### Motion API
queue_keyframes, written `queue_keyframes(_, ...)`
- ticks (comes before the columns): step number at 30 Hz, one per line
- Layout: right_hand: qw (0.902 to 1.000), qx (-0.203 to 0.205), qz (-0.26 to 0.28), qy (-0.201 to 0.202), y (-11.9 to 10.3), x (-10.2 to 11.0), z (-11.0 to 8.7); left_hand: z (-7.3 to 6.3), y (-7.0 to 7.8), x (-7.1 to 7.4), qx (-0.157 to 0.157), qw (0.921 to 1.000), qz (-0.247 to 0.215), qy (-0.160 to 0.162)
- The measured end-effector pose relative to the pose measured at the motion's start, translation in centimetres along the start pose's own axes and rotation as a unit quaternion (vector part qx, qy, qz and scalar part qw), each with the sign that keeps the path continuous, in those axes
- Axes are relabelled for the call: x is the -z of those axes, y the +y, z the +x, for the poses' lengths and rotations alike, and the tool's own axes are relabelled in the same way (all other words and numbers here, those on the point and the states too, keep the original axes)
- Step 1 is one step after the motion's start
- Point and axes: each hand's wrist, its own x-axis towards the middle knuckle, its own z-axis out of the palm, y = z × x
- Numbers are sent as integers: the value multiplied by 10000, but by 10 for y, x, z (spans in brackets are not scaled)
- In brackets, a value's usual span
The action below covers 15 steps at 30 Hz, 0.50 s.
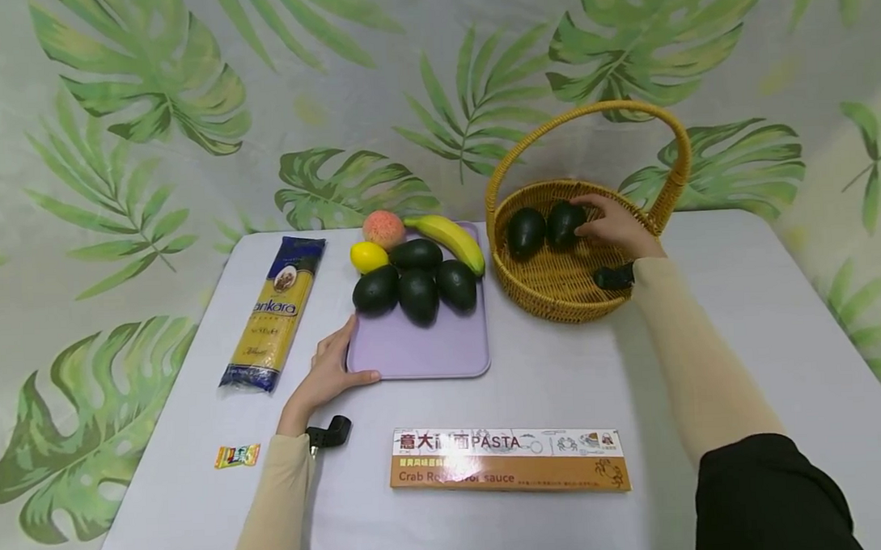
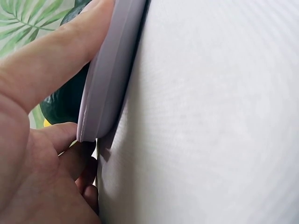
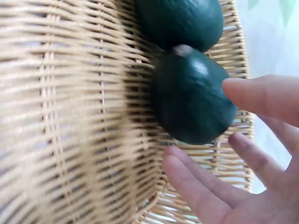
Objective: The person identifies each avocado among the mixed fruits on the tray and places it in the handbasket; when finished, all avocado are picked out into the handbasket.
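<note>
My left hand [image 1: 330, 371] holds the near-left corner of a lilac tray [image 1: 421, 352], thumb along the near edge and fingers at the left side. In the left wrist view, the thumb and a fingertip touch the tray's rim [image 2: 108, 79]. Several dark green avocados [image 1: 418, 297] lie on the tray with a lemon [image 1: 369, 257], a peach [image 1: 384, 229] and a banana [image 1: 450, 238]. Inside a wicker basket [image 1: 558, 305] are two avocados, one at the left [image 1: 526, 232]. My right hand [image 1: 614, 225] is at the other avocado [image 3: 194, 95], its fingers spread loosely around it.
The basket's tall handle [image 1: 588, 112] arches over its opening. Left of the tray lies a pasta packet [image 1: 273, 313]. A small wrapped candy [image 1: 237, 455] is near the left edge of the white table [image 1: 682, 509]. Nearer the front lies a pasta box [image 1: 508, 460].
</note>
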Motion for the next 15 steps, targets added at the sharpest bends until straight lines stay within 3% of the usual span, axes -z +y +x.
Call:
queue_keyframes(8,9994,257,155,-151,-5,12,-23,1,-1,-1,14,10000,21,9)
queue_keyframes(15,9908,763,1029,-430,-14,5,-42,0,0,-1,-69,10000,-4,33)
